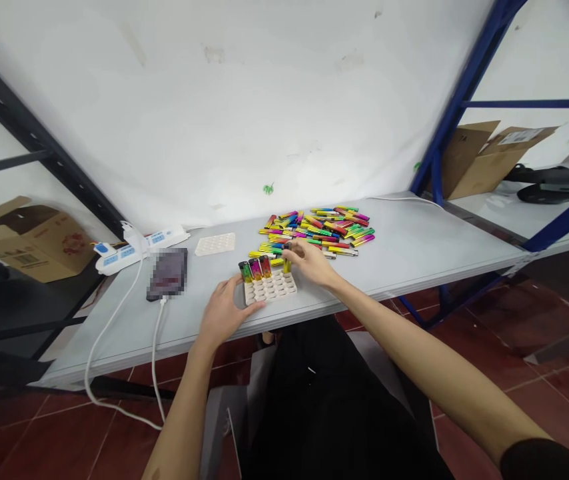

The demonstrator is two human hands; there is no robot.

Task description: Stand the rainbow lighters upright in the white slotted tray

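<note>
**Both hands at the tray, close to the table's front edge**

The perforated white tray (275, 288) sits just inside the front edge of the grey tabletop (414, 237), with only a narrow strip of surface on its near side. The left hand (222, 308) holds its near left corner, thumb laid along the near edge and fingers bent at the left side. The right hand (309, 261) is at the tray's far right corner, fingertips closed on the top of an upright yellow lighter (287, 265); whether its lower end sits in a hole I cannot tell.

Three lighters stand side by side at the tray's far left: a green lighter (246, 272), a magenta lighter (255, 268) and a red lighter (265, 267). The nearer rows of holes are open to view.

Beyond the tray and toward its right, a loose pile of lighters (324, 230) spreads nearly to the wall (284, 133), crowding the right hand's far side. Well right of the tray, open tabletop runs to the blue frame (453, 120). Left of the tray is a narrower open stretch, then a phone (167, 275) with a white cable (154, 347) dropping over the front edge. A power strip (139, 250) lies farther left, and a second tray (215, 244) lies beyond and left.
</note>
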